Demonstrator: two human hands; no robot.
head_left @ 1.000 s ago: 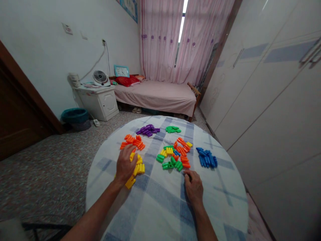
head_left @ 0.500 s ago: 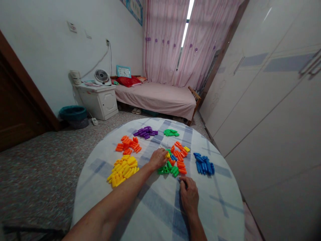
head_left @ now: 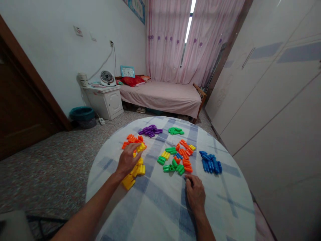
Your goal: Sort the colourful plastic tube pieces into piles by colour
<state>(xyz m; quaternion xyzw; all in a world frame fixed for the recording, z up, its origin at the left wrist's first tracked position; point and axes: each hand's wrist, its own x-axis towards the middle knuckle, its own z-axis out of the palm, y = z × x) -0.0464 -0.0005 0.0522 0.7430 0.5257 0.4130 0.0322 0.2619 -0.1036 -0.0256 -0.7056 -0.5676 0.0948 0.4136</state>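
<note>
Above the yellow pile on the left of the table, my left hand (head_left: 127,160) pinches a yellow plastic block (head_left: 141,147) between thumb and fingers. Beneath the hand lie yellow tube-shaped blocks (head_left: 137,170), partly hidden by it. Just beyond are orange blocks (head_left: 130,138), also partly covered. My right hand (head_left: 195,192) rests on the cloth with its fingers curled in, and nothing shows in them. It is nearest a mixed group of green blocks (head_left: 180,169), orange blocks (head_left: 187,165), a small blue block (head_left: 179,156) and yellow blocks (head_left: 166,155).
Purple blocks (head_left: 150,131) and a small green pile (head_left: 176,131) lie at the far side of the round table (head_left: 155,211). Blue blocks (head_left: 211,164) sit to the right. Behind stand a bed (head_left: 163,95), a white cabinet (head_left: 114,104) and a wardrobe (head_left: 271,110).
My left hand has moved left from the mixed group to the yellow pile, carrying a yellow block. My right hand stays in place on the cloth. The view has shifted slightly.
</note>
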